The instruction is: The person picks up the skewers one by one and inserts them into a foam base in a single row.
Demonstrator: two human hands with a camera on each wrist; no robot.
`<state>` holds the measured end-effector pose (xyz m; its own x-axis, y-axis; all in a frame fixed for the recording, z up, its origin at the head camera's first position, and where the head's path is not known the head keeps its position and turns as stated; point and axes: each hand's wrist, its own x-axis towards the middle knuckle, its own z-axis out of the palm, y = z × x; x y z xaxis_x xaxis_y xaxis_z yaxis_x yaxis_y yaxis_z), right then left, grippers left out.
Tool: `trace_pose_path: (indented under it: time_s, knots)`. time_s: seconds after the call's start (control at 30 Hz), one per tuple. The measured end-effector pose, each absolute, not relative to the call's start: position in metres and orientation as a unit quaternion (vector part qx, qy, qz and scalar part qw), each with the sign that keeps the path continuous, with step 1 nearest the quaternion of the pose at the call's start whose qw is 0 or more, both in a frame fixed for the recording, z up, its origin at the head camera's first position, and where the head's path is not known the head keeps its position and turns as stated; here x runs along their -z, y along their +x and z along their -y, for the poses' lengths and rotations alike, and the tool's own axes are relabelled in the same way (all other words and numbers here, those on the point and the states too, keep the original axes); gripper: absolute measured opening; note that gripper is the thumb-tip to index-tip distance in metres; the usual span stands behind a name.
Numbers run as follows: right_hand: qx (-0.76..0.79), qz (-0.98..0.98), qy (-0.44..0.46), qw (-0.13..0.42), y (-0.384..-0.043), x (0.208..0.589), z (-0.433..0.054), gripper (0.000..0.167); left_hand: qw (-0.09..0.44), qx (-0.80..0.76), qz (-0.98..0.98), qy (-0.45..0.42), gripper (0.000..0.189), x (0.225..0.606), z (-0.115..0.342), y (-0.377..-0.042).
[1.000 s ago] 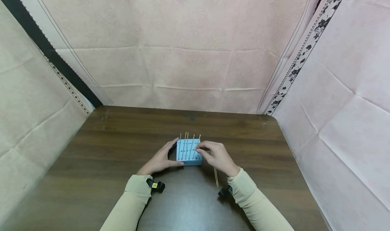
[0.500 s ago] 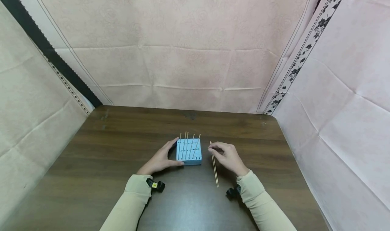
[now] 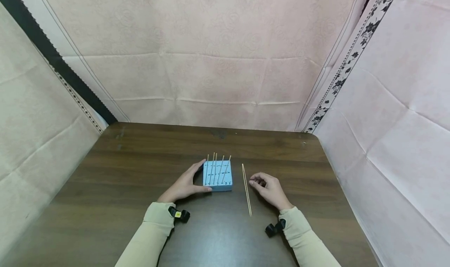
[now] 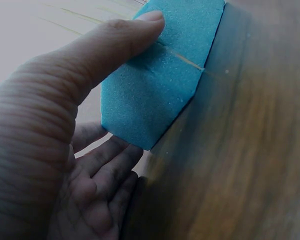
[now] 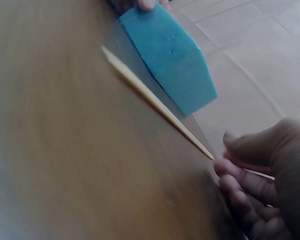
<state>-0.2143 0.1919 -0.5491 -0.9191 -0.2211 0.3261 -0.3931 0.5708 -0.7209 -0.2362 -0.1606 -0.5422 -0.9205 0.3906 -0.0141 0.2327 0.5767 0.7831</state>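
My left hand [image 3: 186,185] grips a light blue foam block [image 3: 221,188] from its left side, thumb along the near face and fingers behind. In the left wrist view the thumb lies over the block's face [image 4: 140,105]. Several thin wooden sticks [image 3: 215,169] stand in the block's top. To the right of it, two more thin sticks [image 3: 247,190] lie side by side on the table. Beyond them my right hand [image 3: 268,189] hangs with loosely curled fingers and holds nothing. The right wrist view shows the lying sticks [image 5: 155,101] with one end close to the fingertips.
The brown wooden table [image 3: 158,142] ends at a back edge below a pale cloth wall [image 3: 211,79]. More cloth hangs at left and right, the right one with a black floral border [image 3: 351,60]. A small black camera sits on each wrist.
My right hand has left the block, passed over the lying sticks and moved right and slightly nearer me. My left hand and the block have stayed put.
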Motion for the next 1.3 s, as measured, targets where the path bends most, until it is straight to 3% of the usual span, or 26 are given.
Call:
trace_pose_path:
  time_s: [0.47, 0.83, 0.97, 1.3]
  knots:
    - [-0.393, 0.89, 0.185, 0.136, -0.212, 0.556, -0.179, 0.017, 0.092, -0.42, -0.886, 0.176, 0.115, 0.543, 0.161, -0.236]
    - [-0.389, 0.895, 0.181, 0.121, -0.212, 0.553, -0.18, 0.012, 0.094, -0.421, -0.885, 0.173, 0.115, 0.542, 0.161, -0.236]
    - [-0.385, 0.894, 0.18, 0.142, -0.213, 0.553, -0.182, 0.011, 0.094, -0.422, -0.885, 0.173, 0.115, 0.543, 0.161, -0.236]
    - [-0.393, 0.896, 0.079, 0.192, -0.22, 0.555, -0.201, 0.018, 0.092, -0.421, -0.884, 0.179, 0.116, 0.544, 0.161, -0.237]
